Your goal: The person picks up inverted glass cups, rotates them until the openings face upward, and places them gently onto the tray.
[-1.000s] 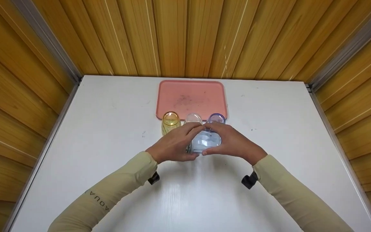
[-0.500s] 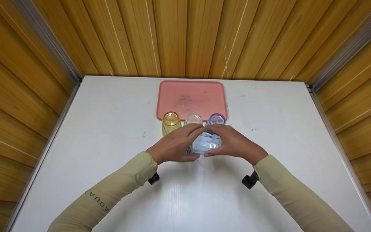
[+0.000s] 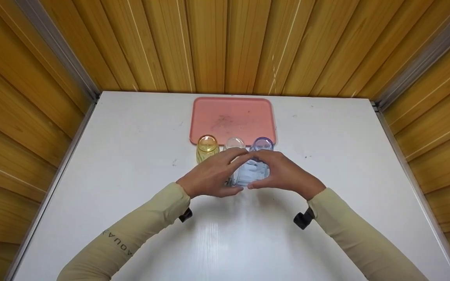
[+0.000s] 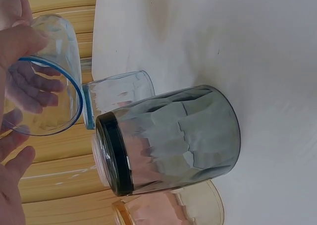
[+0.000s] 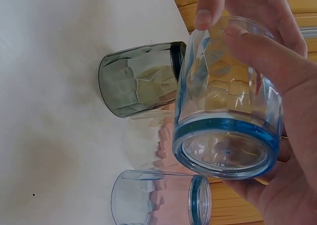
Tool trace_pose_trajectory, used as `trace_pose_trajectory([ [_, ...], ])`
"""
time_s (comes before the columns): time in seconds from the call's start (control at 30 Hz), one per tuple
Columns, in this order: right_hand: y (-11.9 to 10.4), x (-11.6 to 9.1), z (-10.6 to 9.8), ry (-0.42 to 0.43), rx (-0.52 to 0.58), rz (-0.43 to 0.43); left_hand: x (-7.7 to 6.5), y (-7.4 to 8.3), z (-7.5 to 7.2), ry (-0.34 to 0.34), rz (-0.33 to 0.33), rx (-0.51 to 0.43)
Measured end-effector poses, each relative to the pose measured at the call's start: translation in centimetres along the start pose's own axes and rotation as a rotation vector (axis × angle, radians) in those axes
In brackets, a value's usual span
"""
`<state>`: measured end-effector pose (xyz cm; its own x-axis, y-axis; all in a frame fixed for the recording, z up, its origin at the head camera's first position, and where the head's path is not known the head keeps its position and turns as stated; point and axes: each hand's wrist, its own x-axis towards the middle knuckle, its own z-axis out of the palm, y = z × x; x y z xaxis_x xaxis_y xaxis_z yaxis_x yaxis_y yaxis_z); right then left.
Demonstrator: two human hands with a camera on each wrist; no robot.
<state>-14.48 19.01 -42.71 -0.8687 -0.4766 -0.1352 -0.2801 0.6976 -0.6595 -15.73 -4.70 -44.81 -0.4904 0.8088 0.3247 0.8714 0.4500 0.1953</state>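
A clear, blue-tinted drinking glass (image 3: 251,171) is held on its side between both hands, raised off the table. My left hand (image 3: 215,173) curls around its left part, with the thumb on the near side. Around the other end curls my right hand (image 3: 289,173); in the right wrist view the thick blue base (image 5: 225,148) shows. Just beyond, a smoky grey glass (image 4: 173,140) stands upside down, mostly hidden behind the left hand in the head view. Behind are an upside-down yellow glass (image 3: 207,149), a clear glass (image 3: 234,143) and a blue glass (image 3: 263,143).
A pink tray (image 3: 233,119) lies toward the back of the white table (image 3: 139,144), directly behind the row of glasses. Wood-patterned panels (image 3: 209,47) enclose the back and both sides. A black wrist camera (image 3: 304,218) hangs under the right sleeve.
Both hands stay in place around the blue-tinted glass, with only small shifts of the fingers. Reflections on the glass have changed slightly. The other glasses and the tray have not moved.
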Motion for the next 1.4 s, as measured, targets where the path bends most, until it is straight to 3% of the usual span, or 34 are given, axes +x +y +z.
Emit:
trace_pose_trajectory([
  [0.23,-0.04,-0.01,0.09,0.017,0.001,-0.016,-0.05,-0.03,-0.03,0.037,0.013,-0.018],
  [0.67,-0.4,-0.31,0.06,0.052,-0.009,-0.002,-0.16,-0.02,-0.36,0.037,-0.088,-0.068],
  [1.4,0.07,-0.38,0.87,0.108,0.022,-0.06,-0.1,-0.24,-0.83,0.069,-0.067,-0.082],
])
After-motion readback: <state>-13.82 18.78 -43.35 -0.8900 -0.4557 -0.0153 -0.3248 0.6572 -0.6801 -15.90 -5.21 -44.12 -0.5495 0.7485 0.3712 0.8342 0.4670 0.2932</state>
